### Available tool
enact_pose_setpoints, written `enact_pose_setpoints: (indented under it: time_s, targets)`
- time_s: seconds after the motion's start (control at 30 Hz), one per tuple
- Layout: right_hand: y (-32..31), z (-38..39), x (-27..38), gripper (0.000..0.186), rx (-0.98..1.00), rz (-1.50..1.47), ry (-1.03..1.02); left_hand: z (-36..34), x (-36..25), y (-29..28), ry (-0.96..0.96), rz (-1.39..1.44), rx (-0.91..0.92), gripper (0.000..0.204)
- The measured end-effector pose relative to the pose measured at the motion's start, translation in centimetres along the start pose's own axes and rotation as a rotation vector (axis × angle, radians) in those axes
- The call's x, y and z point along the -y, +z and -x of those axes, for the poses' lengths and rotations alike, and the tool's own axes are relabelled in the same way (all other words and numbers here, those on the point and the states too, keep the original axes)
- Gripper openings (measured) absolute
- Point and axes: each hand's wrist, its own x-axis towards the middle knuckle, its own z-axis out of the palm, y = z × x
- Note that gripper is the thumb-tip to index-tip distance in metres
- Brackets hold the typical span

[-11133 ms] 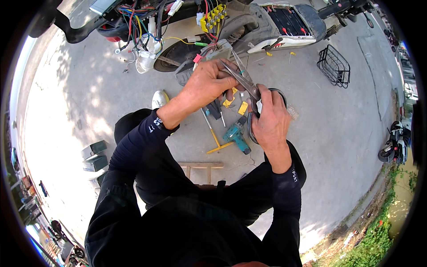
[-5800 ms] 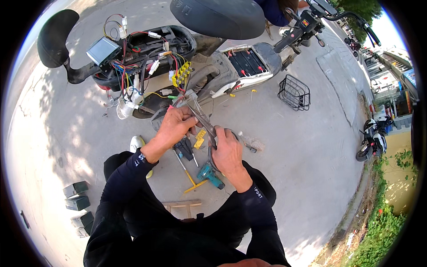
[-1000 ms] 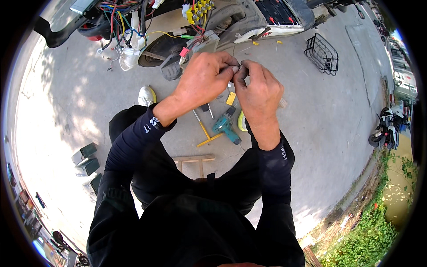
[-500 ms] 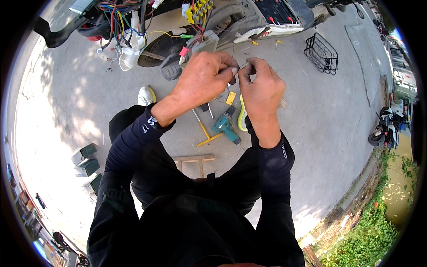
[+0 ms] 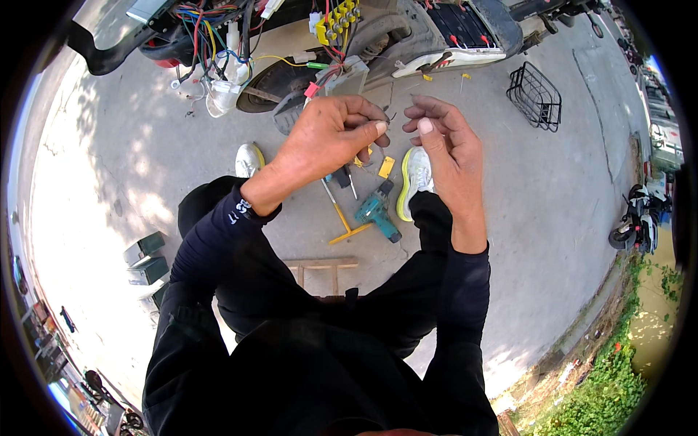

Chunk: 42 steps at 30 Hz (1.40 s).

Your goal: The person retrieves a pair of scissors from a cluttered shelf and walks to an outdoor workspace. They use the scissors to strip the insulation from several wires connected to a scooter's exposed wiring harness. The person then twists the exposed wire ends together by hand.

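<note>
My left hand (image 5: 331, 134) pinches a wire (image 5: 393, 116), likely to keep its end clear; right hand (image 5: 454, 145) open beside it (empty). Drill (image 5: 376, 211) on ground (image 5: 523, 218), presumably for reach.

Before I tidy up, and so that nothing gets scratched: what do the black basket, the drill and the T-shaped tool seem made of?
The basket: probably metal wire, coated black, judging by its thin open bars.
The drill: likely a moulded plastic body, by its uniform teal casing.
The T-shaped tool: probably metal, with a bare grey shaft; its yellow handle could be painted or plastic-covered.
</note>
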Motion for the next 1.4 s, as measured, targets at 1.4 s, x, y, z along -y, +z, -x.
enact_pose_setpoints:
  time_s: [1.4]
  targets:
    - [-3.0, -3.0, -3.6, 0.010, -0.611, 0.611, -0.146, 0.1, 1.1, 2.4, 0.032, -0.173, 0.053, 0.016]
